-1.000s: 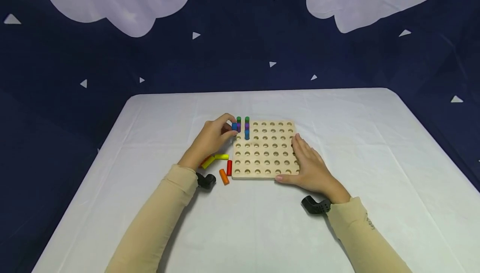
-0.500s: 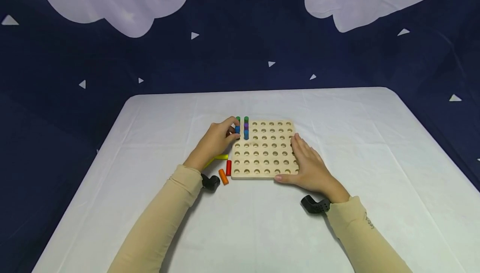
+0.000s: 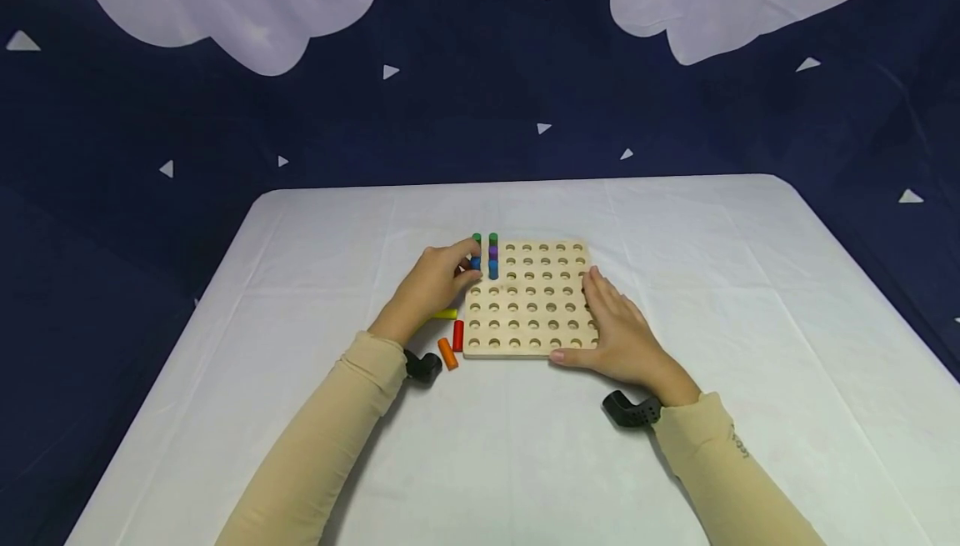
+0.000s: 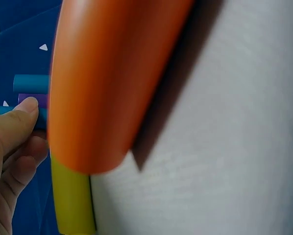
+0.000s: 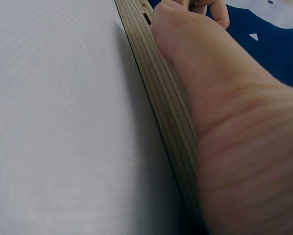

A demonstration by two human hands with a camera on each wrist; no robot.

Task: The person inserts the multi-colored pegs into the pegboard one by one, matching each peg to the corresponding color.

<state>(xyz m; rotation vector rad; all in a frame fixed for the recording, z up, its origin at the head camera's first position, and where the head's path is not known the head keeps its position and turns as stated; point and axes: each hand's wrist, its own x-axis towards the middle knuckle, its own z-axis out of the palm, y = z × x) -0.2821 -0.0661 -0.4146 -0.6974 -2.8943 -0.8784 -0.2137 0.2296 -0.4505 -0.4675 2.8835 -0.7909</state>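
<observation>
My left hand (image 3: 431,283) pinches a blue peg (image 3: 476,263) between thumb and fingers at the far left part of a wooden peg board (image 3: 525,355). In the left wrist view the thumb presses on that blue peg (image 4: 4,110), with a purple peg just beyond it. A green peg (image 3: 476,237) stands behind the left fingers. In the second column stand a green peg (image 3: 493,237), a purple peg (image 3: 493,252) and a blue peg (image 3: 492,269). My right hand (image 3: 622,342) rests around the board's near right corner, fingers extended along its right side, thumb at the front edge.
Left of the board lie an orange peg (image 3: 447,353), a red peg (image 3: 458,336) and a yellow peg (image 3: 446,313), partly behind the left wrist. The orange peg (image 4: 107,88) looms close in the left wrist view. White cloth (image 3: 517,463) covers the table.
My left hand has moved slightly right with the blue peg, from beside the board's left edge to the left column, and the peg now sits lower. The right hand stays in place.
</observation>
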